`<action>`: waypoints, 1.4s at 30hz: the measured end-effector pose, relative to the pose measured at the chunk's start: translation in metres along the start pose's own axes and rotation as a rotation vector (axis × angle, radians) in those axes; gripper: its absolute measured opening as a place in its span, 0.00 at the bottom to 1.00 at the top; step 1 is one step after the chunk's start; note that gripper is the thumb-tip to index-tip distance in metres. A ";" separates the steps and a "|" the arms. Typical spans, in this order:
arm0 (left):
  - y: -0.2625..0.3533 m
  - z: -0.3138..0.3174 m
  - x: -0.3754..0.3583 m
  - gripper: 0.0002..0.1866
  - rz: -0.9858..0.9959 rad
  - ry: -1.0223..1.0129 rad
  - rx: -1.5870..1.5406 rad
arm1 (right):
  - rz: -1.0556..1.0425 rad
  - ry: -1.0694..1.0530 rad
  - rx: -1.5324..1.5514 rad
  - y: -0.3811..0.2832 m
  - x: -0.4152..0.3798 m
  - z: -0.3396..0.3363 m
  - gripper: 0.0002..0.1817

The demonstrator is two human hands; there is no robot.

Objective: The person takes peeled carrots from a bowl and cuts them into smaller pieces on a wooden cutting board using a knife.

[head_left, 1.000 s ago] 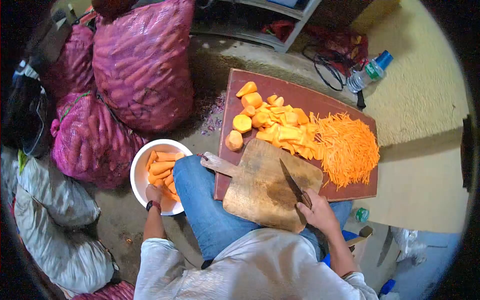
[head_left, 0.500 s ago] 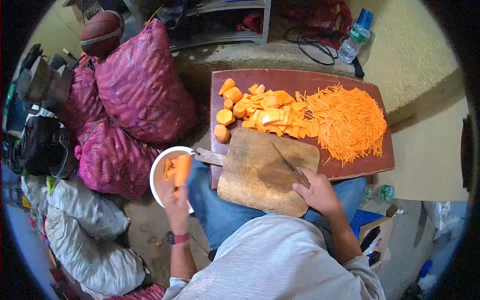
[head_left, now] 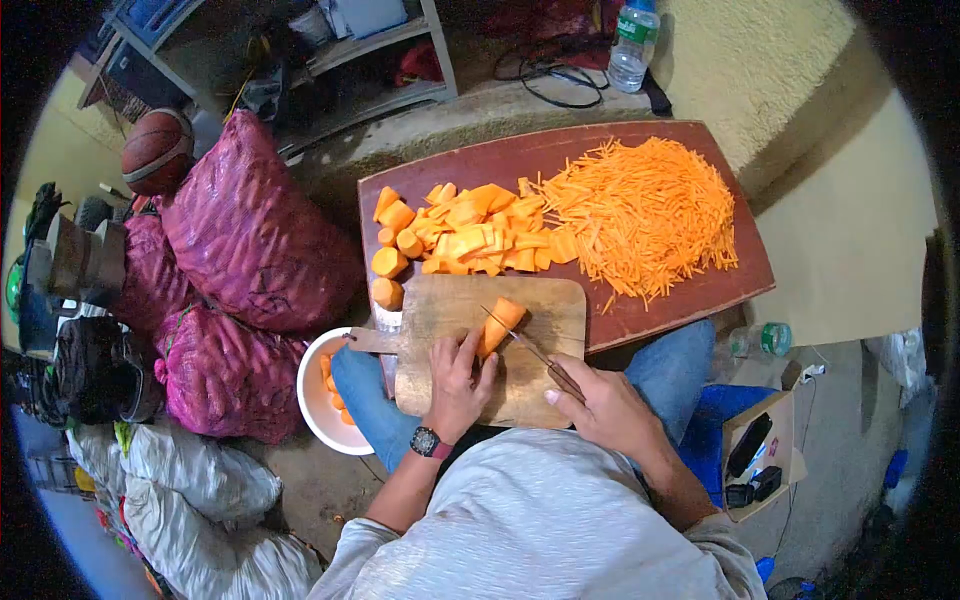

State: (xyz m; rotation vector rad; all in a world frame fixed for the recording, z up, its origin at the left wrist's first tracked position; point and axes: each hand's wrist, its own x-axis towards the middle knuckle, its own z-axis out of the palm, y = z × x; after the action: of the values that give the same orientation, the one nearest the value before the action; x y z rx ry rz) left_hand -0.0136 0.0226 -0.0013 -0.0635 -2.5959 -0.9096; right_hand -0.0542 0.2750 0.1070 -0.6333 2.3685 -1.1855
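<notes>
A peeled carrot piece (head_left: 499, 326) lies on the wooden cutting board (head_left: 430, 300). My left hand (head_left: 462, 382) grips its near end, thumb on one side and fingers on the other. In my right hand (head_left: 612, 408) is a knife (head_left: 537, 352), held by the handle, its blade slanting across the carrot near the upper end. Beyond the board, carrot chunks (head_left: 389, 262) and flat carrot slices (head_left: 475, 240) are heaped on the red-brown tabletop (head_left: 740, 287). To their right is a big mound of carrot strips (head_left: 655, 215).
A white bowl (head_left: 309, 400) with carrot pieces stands on the floor by my left knee. Full pink mesh sacks (head_left: 265, 225) and white sacks (head_left: 205, 480) crowd the left. A water bottle (head_left: 632, 50) stands behind the table; an open box (head_left: 765, 450) is at right.
My left hand has come from over the bowl to the board with a carrot piece. The knife has moved from resting over the board onto that carrot. The view has shifted.
</notes>
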 end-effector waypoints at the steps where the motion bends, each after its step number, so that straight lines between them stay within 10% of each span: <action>1: 0.003 0.000 0.000 0.27 -0.014 0.007 -0.022 | 0.011 -0.046 -0.035 0.001 0.003 0.001 0.26; 31: -0.002 -0.003 0.019 0.22 0.100 -0.012 -0.059 | 0.104 -0.307 -0.295 -0.001 0.066 0.007 0.16; 42: 0.003 0.006 0.018 0.23 -0.117 0.056 -0.157 | -0.066 -0.063 0.003 0.010 0.060 0.008 0.14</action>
State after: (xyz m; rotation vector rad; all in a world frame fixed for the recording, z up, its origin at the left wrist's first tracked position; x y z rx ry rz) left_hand -0.0317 0.0272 0.0035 0.0705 -2.4944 -1.1389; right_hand -0.1007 0.2418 0.0845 -0.7423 2.3093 -1.1785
